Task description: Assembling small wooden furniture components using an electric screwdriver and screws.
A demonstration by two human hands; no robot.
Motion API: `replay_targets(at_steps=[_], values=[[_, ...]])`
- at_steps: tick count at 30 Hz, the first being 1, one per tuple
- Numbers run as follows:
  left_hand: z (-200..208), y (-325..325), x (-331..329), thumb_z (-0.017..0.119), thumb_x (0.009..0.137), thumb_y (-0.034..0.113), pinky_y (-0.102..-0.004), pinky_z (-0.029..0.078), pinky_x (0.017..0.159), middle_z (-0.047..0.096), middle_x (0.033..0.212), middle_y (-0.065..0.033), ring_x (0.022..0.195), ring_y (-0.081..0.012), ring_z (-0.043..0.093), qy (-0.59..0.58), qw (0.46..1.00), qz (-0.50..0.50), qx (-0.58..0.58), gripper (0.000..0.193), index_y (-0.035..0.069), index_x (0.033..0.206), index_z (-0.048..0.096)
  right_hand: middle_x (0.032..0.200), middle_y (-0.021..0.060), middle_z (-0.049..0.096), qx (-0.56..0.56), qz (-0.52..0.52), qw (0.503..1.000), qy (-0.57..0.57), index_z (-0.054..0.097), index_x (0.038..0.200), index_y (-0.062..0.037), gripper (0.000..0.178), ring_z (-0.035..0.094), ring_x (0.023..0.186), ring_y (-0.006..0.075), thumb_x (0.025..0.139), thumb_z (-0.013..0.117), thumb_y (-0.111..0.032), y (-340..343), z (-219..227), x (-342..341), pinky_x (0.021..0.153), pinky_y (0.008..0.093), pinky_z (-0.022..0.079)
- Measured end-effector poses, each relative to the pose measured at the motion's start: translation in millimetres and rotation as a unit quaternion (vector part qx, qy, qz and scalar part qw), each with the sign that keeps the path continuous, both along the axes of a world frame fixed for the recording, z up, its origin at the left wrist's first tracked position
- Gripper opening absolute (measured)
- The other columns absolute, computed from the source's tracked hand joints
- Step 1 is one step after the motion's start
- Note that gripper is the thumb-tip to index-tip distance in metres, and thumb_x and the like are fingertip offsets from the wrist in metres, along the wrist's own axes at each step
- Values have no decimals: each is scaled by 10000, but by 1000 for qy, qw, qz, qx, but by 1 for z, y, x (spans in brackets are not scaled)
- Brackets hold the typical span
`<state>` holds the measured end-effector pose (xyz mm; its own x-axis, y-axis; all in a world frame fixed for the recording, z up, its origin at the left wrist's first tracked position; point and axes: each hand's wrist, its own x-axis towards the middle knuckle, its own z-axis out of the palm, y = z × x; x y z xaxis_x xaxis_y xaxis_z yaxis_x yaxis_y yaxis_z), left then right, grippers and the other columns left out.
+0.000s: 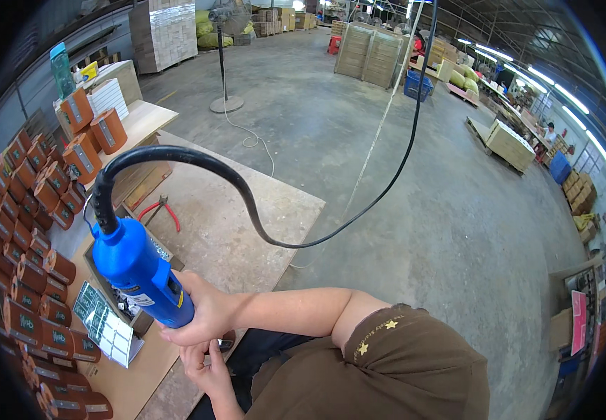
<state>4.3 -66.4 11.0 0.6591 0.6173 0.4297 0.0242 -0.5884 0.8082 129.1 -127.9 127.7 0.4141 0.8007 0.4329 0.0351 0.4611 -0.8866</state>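
Observation:
In my right hand (201,308) is a blue corded heat gun (142,273), its thick black cable rising from the near end; its nozzle is hidden. Right below it, my left hand (208,371) has its fingers closed close together. A small dark brown rounded thing (227,341) shows beside those fingers, mostly covered by the right hand. A sheet of green and white labels (106,325) lies left of the heat gun, next to an open box (142,320). Red-handled pliers (159,212) rest on the worktable (226,203) beyond the tool.
Many brown cylindrical containers (31,273) stand crowded on the left, some stacked near a teal bottle (61,70). The black cable (359,227) loops over the floor side. A pedestal fan (224,105), wooden panels (366,56) and a blue crate (417,85) stand farther off.

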Motion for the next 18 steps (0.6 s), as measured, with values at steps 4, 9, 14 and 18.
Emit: replay_targets(at_steps=[4,9,14,18], values=[[-1,0,4,614,667,-9,-341,389,763,577,704,-88,785,-235,515,-37,999,4,40,69,1,649,548,908,45,542,-14,-5,1000,-14,403,1124,-16,550,467,824,84,613,603,-60,4,-2,3,761,248,402],[-3,1,2,620,657,-14,-356,392,779,585,718,-95,817,-257,528,-44,998,3,39,61,-3,657,560,857,33,533,-22,-4,1000,-13,403,1117,-20,547,467,784,83,612,607,-71,6,-1,1,722,248,408],[-6,2,-4,629,677,-3,-373,375,831,590,743,-91,905,-276,526,-28,999,12,27,66,-7,678,564,665,16,542,3,-23,1000,11,504,758,-39,166,524,618,83,631,610,-22,6,0,-3,565,237,433],[-9,4,-10,637,665,1,-359,386,820,595,755,-100,894,-267,535,-14,999,35,31,63,-5,701,587,750,33,530,-26,-13,1000,-9,449,987,-35,410,486,664,70,614,617,-65,13,-12,-8,607,236,428]])
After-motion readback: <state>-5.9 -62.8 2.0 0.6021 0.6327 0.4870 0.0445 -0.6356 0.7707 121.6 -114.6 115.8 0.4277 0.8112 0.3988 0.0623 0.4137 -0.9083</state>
